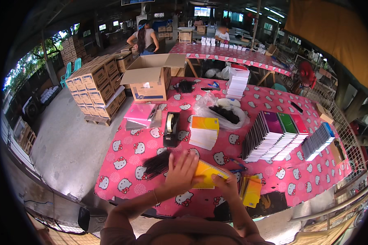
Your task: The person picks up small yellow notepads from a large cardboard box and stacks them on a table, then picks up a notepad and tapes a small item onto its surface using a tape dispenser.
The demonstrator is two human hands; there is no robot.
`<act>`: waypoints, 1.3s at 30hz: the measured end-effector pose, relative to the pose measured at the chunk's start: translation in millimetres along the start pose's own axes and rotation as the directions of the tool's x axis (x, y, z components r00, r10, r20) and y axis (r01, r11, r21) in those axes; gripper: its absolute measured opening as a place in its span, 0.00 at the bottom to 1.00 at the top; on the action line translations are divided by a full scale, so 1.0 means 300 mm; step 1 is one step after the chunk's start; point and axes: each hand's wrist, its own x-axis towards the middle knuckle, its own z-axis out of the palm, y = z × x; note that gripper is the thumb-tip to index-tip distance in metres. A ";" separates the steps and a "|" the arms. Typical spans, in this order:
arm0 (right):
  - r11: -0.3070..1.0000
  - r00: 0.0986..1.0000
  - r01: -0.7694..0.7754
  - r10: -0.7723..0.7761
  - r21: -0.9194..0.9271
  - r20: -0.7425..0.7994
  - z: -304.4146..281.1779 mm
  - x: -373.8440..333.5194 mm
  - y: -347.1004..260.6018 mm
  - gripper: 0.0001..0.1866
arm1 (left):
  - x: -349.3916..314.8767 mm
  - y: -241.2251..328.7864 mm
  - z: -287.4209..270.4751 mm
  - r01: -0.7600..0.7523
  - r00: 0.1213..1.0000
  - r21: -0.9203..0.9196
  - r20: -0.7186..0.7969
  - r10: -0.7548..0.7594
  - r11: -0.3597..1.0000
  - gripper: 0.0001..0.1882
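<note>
A yellow notebook (209,173) lies tilted between my hands near the table's front edge. My right hand (228,184) grips its right end. My left hand (181,174) rests against its left end, fingers stretched out and thumb over the cover. Part of another yellow notebook shows beneath. Beside my left hand lies a bundle of thin black wire-like strands (156,164). Several yellow spiral notebooks (251,190) lie to the right of my right hand, with a blue pen (238,164) just above them. Beyond my hands stands a stack of notebooks with a yellow-orange cover on top (204,131).
A black tape dispenser (171,136), pink notebooks (140,112) and an open cardboard box (149,83) occupy the left side. A plastic bag with black strands (224,112) lies mid-table. Tall notebook stacks (274,134) stand right. Stacked cartons (96,83) and a person (144,38) are beyond.
</note>
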 end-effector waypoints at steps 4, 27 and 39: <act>0.993 0.999 0.047 -0.044 -0.105 0.031 0.009 0.005 -0.024 0.17 | -0.016 0.008 0.037 0.042 0.998 0.052 -0.050 -0.039 0.998 0.42; 0.960 0.983 0.181 -0.168 -0.214 0.078 0.005 0.024 0.109 0.14 | -0.032 0.052 0.054 -0.189 0.981 0.052 0.052 0.186 0.981 0.46; 0.998 0.988 0.049 -0.052 0.031 0.144 0.000 0.044 0.010 0.17 | 0.097 0.070 0.013 -0.185 0.982 -0.054 0.016 0.186 0.981 0.47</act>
